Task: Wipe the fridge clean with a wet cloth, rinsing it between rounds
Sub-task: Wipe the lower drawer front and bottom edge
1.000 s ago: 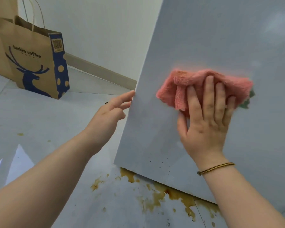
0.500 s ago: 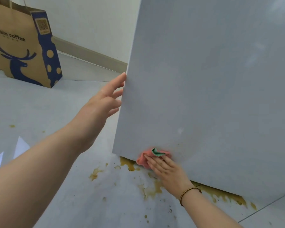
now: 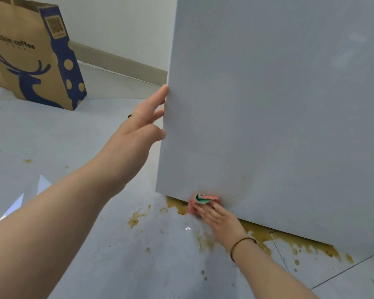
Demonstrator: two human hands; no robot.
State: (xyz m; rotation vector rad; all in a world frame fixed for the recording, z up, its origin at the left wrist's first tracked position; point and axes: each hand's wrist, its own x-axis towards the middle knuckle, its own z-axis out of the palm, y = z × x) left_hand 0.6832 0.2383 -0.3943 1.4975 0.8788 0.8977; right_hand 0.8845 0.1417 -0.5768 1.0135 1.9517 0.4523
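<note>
Paper bag (image 3: 30, 61) stands on floor, far left. Left hand (image 3: 138, 130), fingers straight, gripping nothing, touches fridge (image 3: 279, 104) at its left edge. I see right hand (image 3: 219, 217) pressing pink cloth (image 3: 203, 199) with flat fingers against fridge's bottom edge, above brown spill (image 3: 289, 240).

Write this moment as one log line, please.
step: wiping fridge bottom edge | right hand: presses pink cloth against it | left hand: open fingers touch fridge's side edge | floor: brown spill below fridge

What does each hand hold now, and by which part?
Right hand presses the cloth, at its lower part, onto the fridge; left hand only touches its edge.
</note>
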